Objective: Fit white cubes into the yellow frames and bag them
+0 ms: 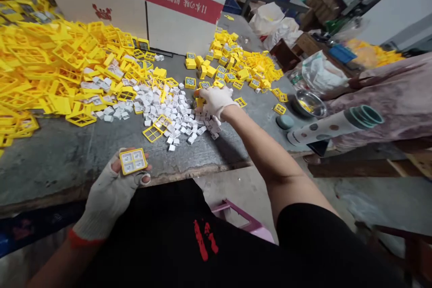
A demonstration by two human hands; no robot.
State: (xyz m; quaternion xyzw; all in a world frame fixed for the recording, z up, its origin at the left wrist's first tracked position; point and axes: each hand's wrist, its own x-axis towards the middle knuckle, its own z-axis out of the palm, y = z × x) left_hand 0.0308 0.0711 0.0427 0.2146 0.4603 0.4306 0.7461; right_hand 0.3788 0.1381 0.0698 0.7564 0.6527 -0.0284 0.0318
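Observation:
My left hand (111, 193), in a white glove with bare fingertips, holds a yellow frame (134, 161) just off the table's front edge. Small white blocks fill the frame's openings. Stretched forward, my right hand (216, 100) is also gloved, its fingers curled down at the far side of the white block pile (175, 110). Something yellow shows under those fingers, but what they grip is hidden. Close to that hand stand yellow pieces with grey insides (190, 82). Two empty yellow frames (157, 128) lie on the near side of the white blocks.
A large heap of yellow frames (43, 63) covers the table's left side. Behind stands a printed carton (182, 22). More yellow pieces (259, 65) are piled at the right, near a metal bowl (309, 102) and a lying white tumbler (324, 128). Another person's patterned clothing (388, 99) is at the right.

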